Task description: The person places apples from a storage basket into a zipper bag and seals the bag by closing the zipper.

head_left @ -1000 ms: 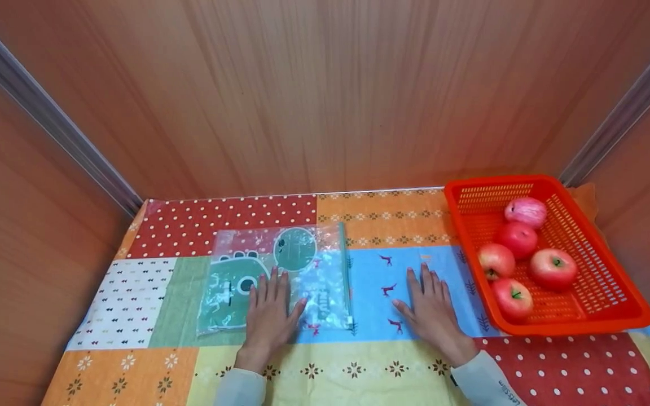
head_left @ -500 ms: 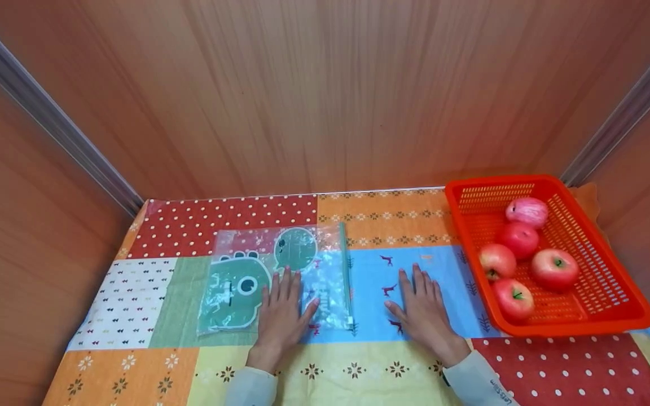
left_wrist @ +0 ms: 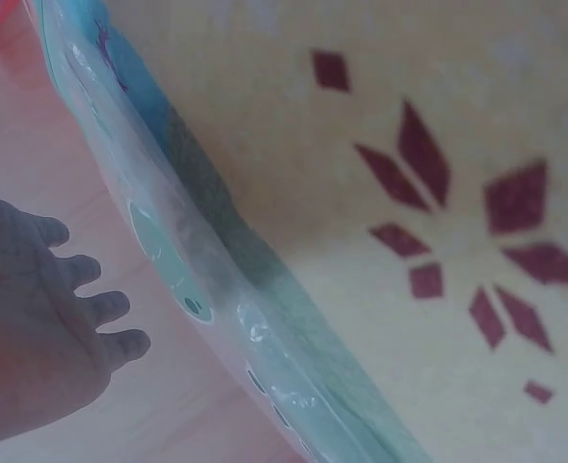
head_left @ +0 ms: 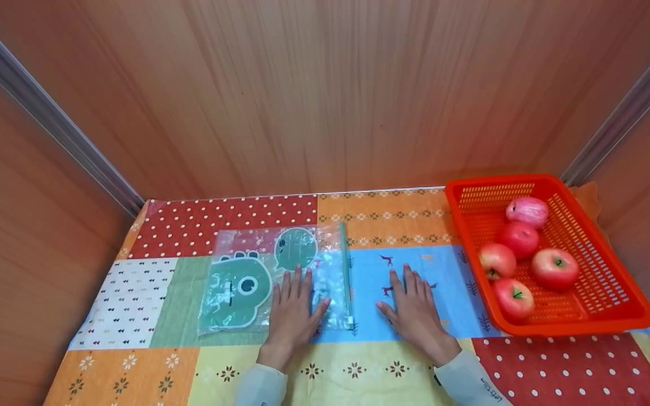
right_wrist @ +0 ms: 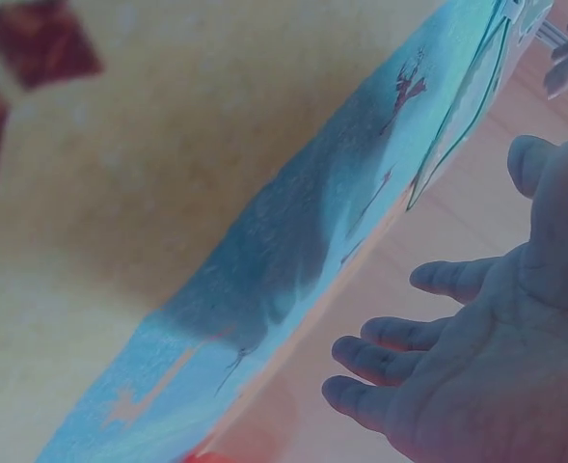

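Observation:
A clear zip bag (head_left: 330, 282) printed with a green dinosaur lies flat on the patchwork cloth, its green zip edge facing right. Over its lower right part my left hand (head_left: 292, 318) is spread, palm down, holding nothing. In the left wrist view that hand (left_wrist: 42, 309) shows above the bag (left_wrist: 168, 260), with a gap beneath the fingers. My right hand (head_left: 415, 316) is over the blue patch right of the bag, fingers straight and spread. The right wrist view shows its bare palm (right_wrist: 496, 338) raised over the cloth, whose blue patch (right_wrist: 293, 231) carries its shadow.
An orange-red plastic basket (head_left: 579, 324) stands at the right, holding several red apples, among them a large one (head_left: 555, 269) and a striped pink one (head_left: 527, 210). Wood-grain panels (head_left: 325, 101) rise behind and on both sides. The patchwork cloth (head_left: 353, 366) covers the table.
My left hand has moved right across the bag, uncovering more of the dinosaur print. My right hand has moved left, so the two are closer together. Bag and basket stay put.

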`<state>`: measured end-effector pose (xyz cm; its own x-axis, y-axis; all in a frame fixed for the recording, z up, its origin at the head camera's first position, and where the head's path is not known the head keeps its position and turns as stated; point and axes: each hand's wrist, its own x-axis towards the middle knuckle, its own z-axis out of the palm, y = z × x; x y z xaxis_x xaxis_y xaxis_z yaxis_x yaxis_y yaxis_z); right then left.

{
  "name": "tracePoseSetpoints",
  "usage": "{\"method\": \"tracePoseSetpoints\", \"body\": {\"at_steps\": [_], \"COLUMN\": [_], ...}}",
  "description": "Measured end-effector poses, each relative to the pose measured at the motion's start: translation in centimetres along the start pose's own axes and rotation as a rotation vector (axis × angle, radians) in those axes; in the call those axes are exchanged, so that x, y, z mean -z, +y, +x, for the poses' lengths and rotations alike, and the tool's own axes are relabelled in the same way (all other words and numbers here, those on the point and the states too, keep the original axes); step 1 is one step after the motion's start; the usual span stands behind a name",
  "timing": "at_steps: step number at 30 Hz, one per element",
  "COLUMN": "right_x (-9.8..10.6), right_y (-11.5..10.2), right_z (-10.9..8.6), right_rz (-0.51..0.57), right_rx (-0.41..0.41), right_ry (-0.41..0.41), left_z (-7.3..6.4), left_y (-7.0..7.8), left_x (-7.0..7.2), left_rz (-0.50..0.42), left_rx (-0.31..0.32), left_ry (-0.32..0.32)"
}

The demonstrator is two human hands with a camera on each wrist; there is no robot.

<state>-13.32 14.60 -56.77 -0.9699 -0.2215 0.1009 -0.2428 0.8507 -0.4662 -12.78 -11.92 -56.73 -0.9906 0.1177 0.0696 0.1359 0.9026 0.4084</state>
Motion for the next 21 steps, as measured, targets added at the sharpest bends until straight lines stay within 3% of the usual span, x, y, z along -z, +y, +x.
{"method": "tracePoseSetpoints", "body": {"at_steps": [8,21], "right_x": [-0.3,-0.9], "right_y": [-0.4,-1.5], "right_z": [0.2,0.5], "right_rz": [0.018,-0.001], "right_rx": [0.029,0.031], "right_ry": [0.022,0.01], "left_z": [0.3,0.6], "left_y": [0.6,2.2], "left_x": [-0.3,-0.6], "left_rz": [0.006,0.003], "left_rx": [-0.028,-0.029], "left_ry": [0.038,0.008]}}
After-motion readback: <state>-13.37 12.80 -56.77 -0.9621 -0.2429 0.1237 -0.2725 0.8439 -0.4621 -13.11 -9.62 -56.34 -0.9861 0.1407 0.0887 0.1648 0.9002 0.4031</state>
